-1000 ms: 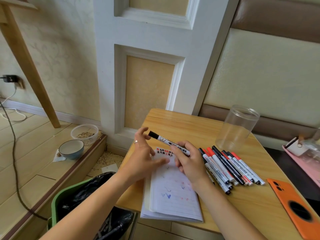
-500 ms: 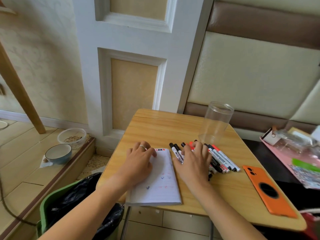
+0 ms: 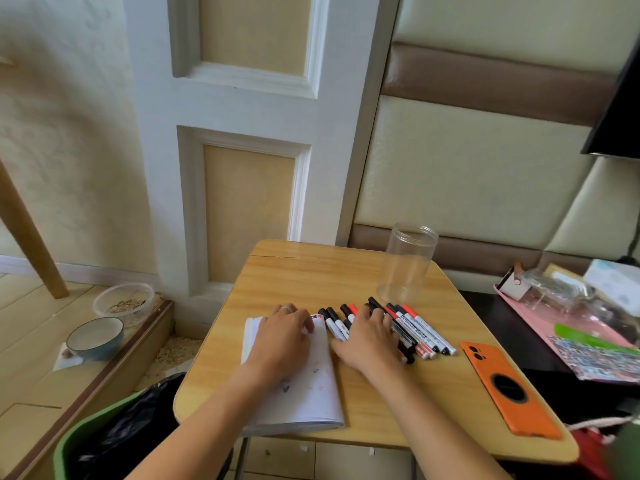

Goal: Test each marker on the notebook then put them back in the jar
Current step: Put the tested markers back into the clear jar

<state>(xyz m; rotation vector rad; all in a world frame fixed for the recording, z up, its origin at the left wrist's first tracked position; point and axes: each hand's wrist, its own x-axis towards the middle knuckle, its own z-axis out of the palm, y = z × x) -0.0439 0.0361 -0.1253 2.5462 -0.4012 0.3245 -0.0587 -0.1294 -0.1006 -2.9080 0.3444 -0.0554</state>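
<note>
Markers (image 3: pixel 412 327), capped in black and red, lie in a loose row on a small wooden surface (image 3: pixel 304 271), just right of an open notebook (image 3: pixel 318 393). The surface is the largest thing here, with rounded corners; its near edge and left edge drop straight to the floor, and a green bin (image 3: pixel 104 441) lined with a black bag stands below the near-left corner. The notebook overhangs the near edge slightly and bears faint coloured test marks. An orange phone (image 3: pixel 509 389) lies near the right edge. A clear, empty jar (image 3: pixel 407 263) stands upright at the far right, well apart from the hands, with bare wood around it.

The left hand (image 3: pixel 282 336) rests flat on the notebook, fingers spread, holding nothing. The right hand (image 3: pixel 369 337) lies palm down over the markers, touching several; whether its grip has closed on 1 of them I cannot tell.

The step in hand looks like picking the next marker to test. The next move calls for singling out 1 marker without rolling the others toward the right edge. The clearest room lies far of the notebook, toward the jar.
</note>
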